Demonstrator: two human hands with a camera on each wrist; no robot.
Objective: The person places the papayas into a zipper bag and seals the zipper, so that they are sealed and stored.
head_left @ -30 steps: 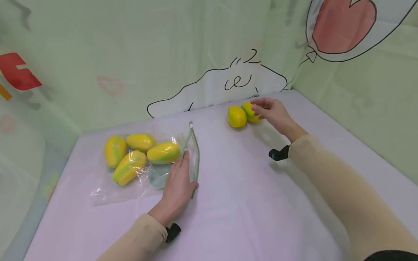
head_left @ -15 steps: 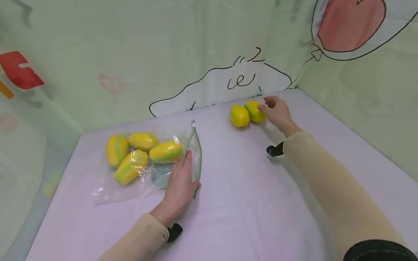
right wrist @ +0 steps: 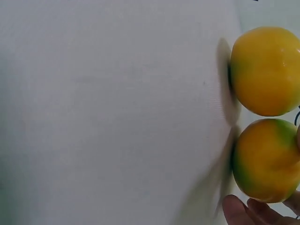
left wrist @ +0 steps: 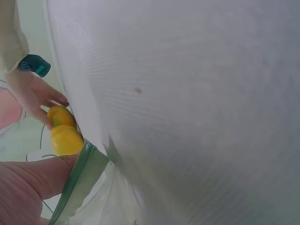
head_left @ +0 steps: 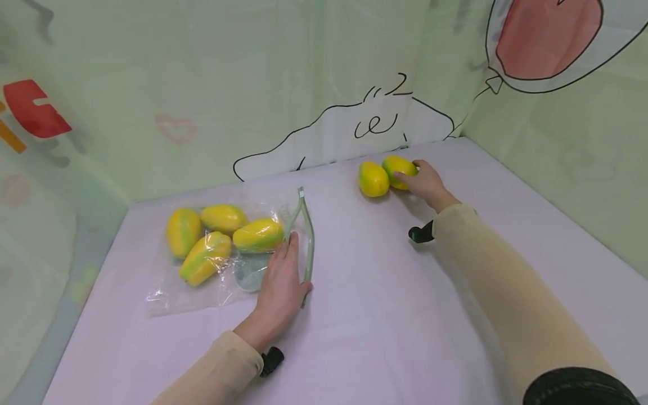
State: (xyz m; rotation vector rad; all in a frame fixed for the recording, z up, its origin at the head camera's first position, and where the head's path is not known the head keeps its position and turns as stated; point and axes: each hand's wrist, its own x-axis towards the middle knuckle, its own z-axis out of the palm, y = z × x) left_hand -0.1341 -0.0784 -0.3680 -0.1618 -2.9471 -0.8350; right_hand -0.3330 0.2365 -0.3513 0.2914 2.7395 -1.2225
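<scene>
My right hand holds the right one of two yellow-green mangoes at the back of the table, thumb at its front and fingers round its right side. In the right wrist view fingertips curl beneath that mango. The other mango sits close beside it. My left hand lies with straight fingers on the mouth of a clear zip bag, thumb spread to its green zip strip. Inside the bag lie several mangoes. In the left wrist view the green strip crosses the thumb tip.
A pale lilac cloth covers the table. Pale green printed curtains stand along its back and right side. A grey-green round patch shows at the bag near the left hand.
My right hand's fingers have come down round the right mango, having hovered over and beside it before. The left hand stays on the bag's mouth. The head view has shifted slightly.
</scene>
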